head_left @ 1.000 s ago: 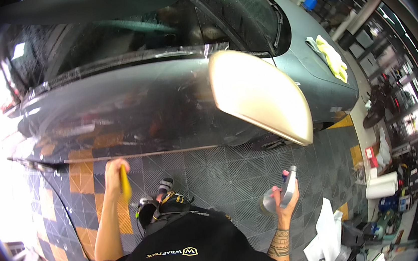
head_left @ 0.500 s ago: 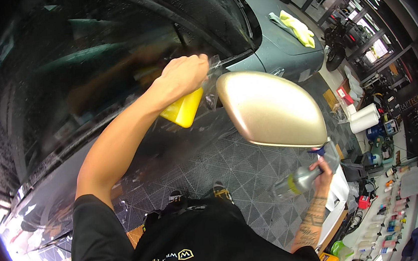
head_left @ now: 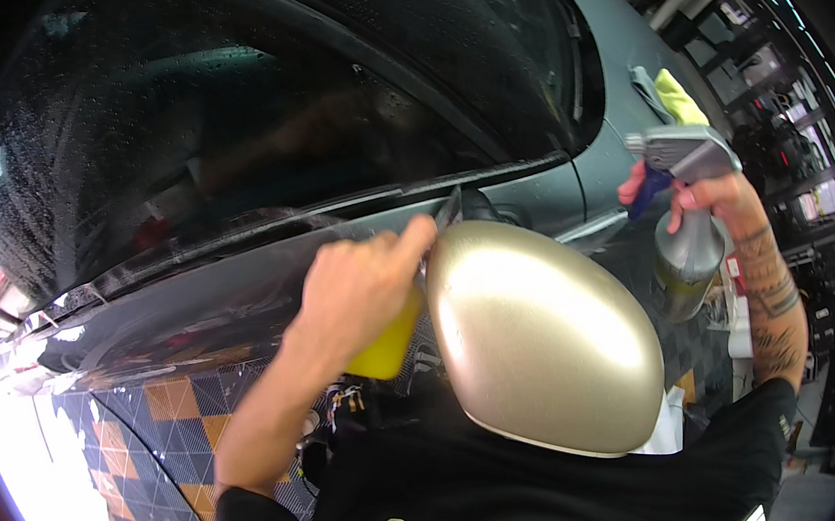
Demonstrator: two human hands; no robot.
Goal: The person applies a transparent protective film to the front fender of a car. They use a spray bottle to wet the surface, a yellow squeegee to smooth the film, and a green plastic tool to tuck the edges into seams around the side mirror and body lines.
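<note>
A champagne-coloured side mirror (head_left: 546, 339) of the dark grey car (head_left: 121, 314) fills the middle foreground. My left hand (head_left: 360, 286) is closed on a yellow flat scraper (head_left: 386, 349), at the mirror's inner edge; a clear film strip (head_left: 448, 207) shows by my fingertips. My right hand (head_left: 703, 198) grips a grey spray bottle (head_left: 685, 275) by its head, right of the mirror and raised, with fingers around the trigger. The side window (head_left: 223, 118) above is wet with droplets.
A yellow cloth (head_left: 678, 95) and a grey one lie on the bonnet. Black and orange tiled floor (head_left: 172, 425) shows below the car, with a dark hose across it. Shelving and clutter (head_left: 803, 143) line the right; bright daylight comes from the left.
My right hand with the spray bottle has risen from low down to beside the mirror. My left hand, having come up from below, stays at the mirror's base with the scraper.
</note>
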